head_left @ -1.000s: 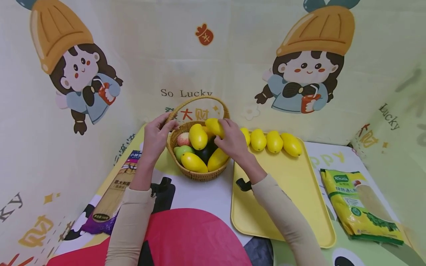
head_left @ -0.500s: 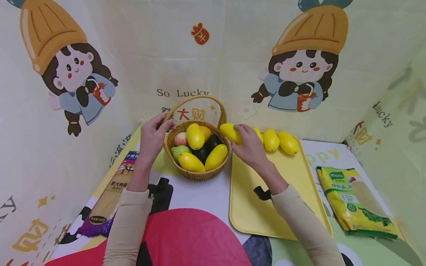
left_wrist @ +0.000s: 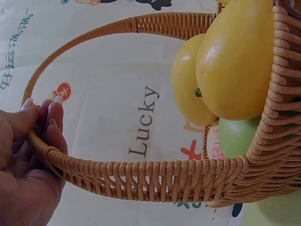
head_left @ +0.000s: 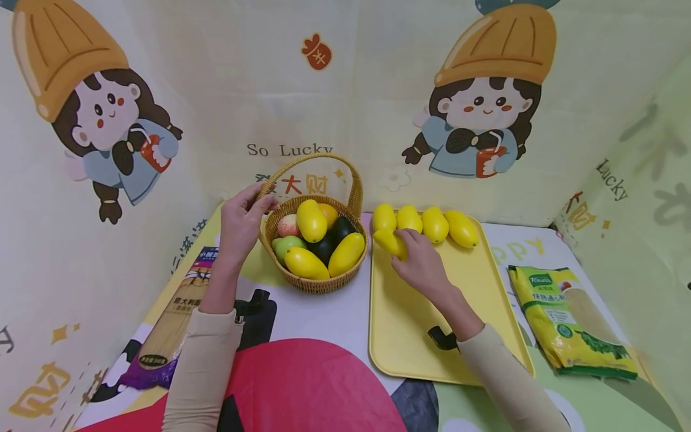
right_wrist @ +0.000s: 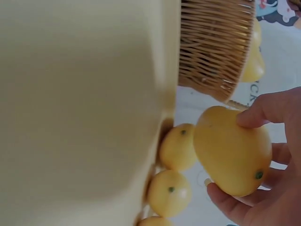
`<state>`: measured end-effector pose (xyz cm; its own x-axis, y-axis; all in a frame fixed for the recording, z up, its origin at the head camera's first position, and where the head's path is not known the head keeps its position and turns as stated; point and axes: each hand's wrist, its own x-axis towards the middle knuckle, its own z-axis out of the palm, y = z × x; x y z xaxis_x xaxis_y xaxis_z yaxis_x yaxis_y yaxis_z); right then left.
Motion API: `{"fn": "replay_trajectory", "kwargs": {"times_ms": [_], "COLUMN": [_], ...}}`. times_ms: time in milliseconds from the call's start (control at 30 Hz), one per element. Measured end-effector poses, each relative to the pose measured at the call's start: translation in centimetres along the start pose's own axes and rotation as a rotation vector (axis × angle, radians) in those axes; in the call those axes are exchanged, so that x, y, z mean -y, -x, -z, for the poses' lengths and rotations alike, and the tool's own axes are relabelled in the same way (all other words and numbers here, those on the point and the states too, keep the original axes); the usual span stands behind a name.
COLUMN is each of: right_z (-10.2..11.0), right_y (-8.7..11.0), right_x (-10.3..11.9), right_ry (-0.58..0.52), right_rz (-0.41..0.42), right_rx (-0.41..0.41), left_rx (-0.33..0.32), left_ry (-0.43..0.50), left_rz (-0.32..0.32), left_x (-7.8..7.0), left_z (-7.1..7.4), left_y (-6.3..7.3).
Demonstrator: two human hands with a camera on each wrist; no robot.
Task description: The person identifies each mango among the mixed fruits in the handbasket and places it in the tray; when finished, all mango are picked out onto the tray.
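My left hand [head_left: 240, 231] holds the handle of a wicker basket [head_left: 318, 285]. In the left wrist view the fingers curl round the handle [left_wrist: 155, 176]. My right hand [head_left: 423, 267] grips a yellow mango [right_wrist: 230, 150] above the yellow tray [head_left: 432, 330], near its back left corner. Several more mangoes [head_left: 434, 225] lie in a row along the tray's back edge, just beyond the held one. Inside the basket are several mangoes [head_left: 311, 221], a pinkish peach-like fruit [head_left: 288, 225], a green fruit [head_left: 286, 246], an orange fruit [head_left: 328, 213] and dark fruits [head_left: 322, 247].
Left of the basket, partly behind the left forearm, lies a spaghetti pack [head_left: 173, 324]. A yellow-green Knorr bag [head_left: 572, 324] lies right of the tray. Printed cloth walls [head_left: 372, 120] rise at the back and sides. A patterned cloth [head_left: 308, 384] covers the table.
My right hand has carried the mango from over the basket rightward and nearer to me, over the tray. The left hand has stayed on the handle.
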<state>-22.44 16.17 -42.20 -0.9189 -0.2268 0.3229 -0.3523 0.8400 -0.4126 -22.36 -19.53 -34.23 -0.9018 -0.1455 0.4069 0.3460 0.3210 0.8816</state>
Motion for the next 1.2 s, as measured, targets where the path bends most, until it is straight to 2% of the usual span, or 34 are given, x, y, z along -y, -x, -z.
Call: {"fn": "replay_trajectory", "kwargs": {"times_ms": [233, 467, 667, 967, 1200], "right_z": [-1.0, -1.4, -1.8, -1.6, -1.1], "right_y": [1.3, 2.0, 2.1, 1.9, 1.6], "right_x": [-1.0, -0.7, -0.1, 0.5, 0.3], "right_ry": [0.067, 0.092, 0.063, 0.052, 0.046], "right_rz": [-0.02, 0.037, 0.07, 0.013, 0.002], "right_rx": [0.074, 0.096, 0.114, 0.166, 0.15], "left_rx": [0.001, -0.005, -0.013, -0.012, -0.008], "left_ry": [0.002, -0.02, -0.011, -0.013, -0.011], "left_rz": [0.006, -0.001, -0.013, -0.012, -0.011], "left_x": [-0.2, -0.3, -0.2, -0.2, -0.5], "left_z": [0.0, 0.1, 0.0, 0.0, -0.1], "left_y": [0.0, 0.1, 0.0, 0.0, 0.1]}}
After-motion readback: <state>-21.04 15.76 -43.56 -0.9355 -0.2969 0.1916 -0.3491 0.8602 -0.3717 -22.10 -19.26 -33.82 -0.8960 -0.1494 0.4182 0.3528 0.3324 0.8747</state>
